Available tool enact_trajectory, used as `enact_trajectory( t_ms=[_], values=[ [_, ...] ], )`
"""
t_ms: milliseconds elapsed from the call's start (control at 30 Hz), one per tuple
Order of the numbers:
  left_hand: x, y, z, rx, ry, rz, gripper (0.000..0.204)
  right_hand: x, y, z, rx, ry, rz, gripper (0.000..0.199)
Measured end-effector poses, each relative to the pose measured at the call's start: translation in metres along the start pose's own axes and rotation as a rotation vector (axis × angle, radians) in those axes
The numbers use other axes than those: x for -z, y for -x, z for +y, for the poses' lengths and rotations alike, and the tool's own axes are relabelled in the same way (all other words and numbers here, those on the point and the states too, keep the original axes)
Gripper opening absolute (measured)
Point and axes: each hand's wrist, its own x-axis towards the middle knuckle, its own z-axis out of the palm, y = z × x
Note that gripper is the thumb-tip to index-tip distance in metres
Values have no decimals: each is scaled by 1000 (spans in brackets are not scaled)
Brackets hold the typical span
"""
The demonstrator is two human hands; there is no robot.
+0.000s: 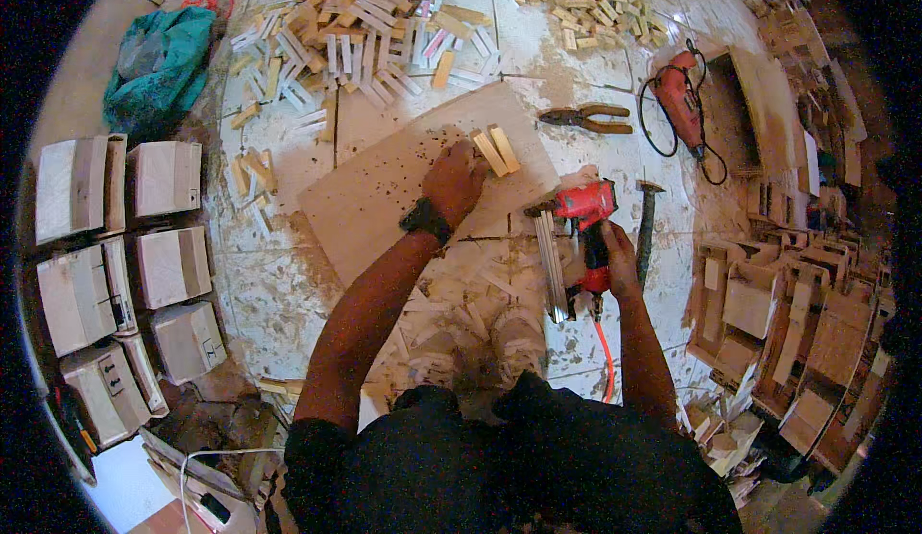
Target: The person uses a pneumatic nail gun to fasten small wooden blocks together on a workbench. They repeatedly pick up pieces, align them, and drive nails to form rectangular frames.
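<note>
Dusty floor, red nail gun nose toward 2 upright wood strips.

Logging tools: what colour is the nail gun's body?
Red nail gun, in the right hand; head view.

No packages, signs or screens show anywhere on the floor. The only label-like mark is a pale patch on the side of the red nail gun (too small and blurred to make out its shape). The red drill farther off shows no sticker that can be told from this view.
</note>
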Motion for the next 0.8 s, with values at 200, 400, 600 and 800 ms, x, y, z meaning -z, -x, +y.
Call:
enact_trajectory(
  t_ms=[200, 400, 600, 800],
  values=[
    [-13, -39, 22, 269, 128, -95, 51, 3, -19, -22, -61, 300, -167, 48],
    [9, -18, 0, 227, 494, -136, 47, 7, -34, -25, -166, 257, -419, 49],
    [23, 29, -9, 375, 393, -157, 43, 2, -30, -22, -294, -18, -461, 35],
    [18, 47, 6, 265, 180, -81, 38, -1, -19, -37, -305, 73, -407, 38]
  ],
)
